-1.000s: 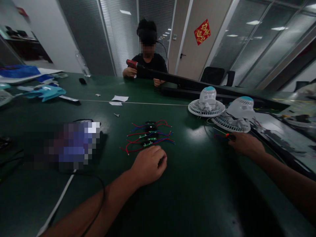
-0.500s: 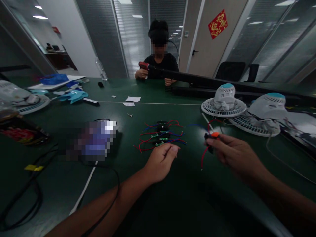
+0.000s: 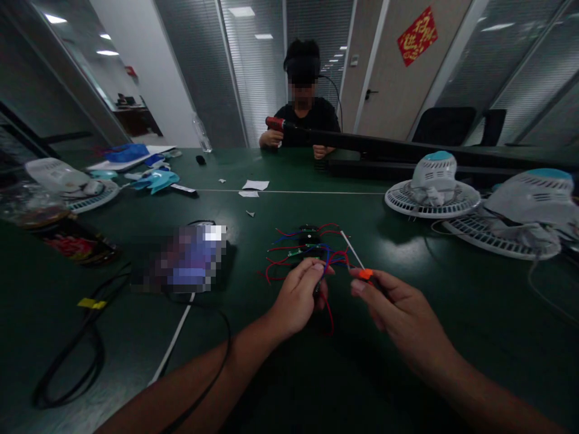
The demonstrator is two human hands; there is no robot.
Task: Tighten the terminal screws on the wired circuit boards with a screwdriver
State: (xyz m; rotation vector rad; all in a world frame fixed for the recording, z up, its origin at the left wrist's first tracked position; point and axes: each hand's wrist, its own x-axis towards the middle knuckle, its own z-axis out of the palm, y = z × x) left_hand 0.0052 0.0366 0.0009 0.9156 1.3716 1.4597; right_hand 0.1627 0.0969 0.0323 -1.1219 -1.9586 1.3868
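My left hand [image 3: 298, 295] is closed in a pinch on a small black part with red and blue wires [image 3: 326, 282], just in front of a row of small circuit boards with red and blue wires [image 3: 302, 247] on the green table [image 3: 407, 337]. My right hand [image 3: 398, 313] is closed round a thin tool with an orange collar [image 3: 365, 274] and a pale shaft [image 3: 351, 248] that points away toward the boards. Both hands meet close together above the table.
Two white fan halves [image 3: 432, 187] [image 3: 525, 220] lie at the right. A blurred-out device [image 3: 190, 259] with black cables [image 3: 67, 374] sits at the left, past it a dark packet [image 3: 67, 244] and another fan part [image 3: 72, 184]. Across the table a person [image 3: 302, 114] holds a red tool [image 3: 277, 123].
My right hand has come in from the right fans with the orange-collared tool and the wired part. My left hand has risen from the table and pinched that part. The view has turned left.
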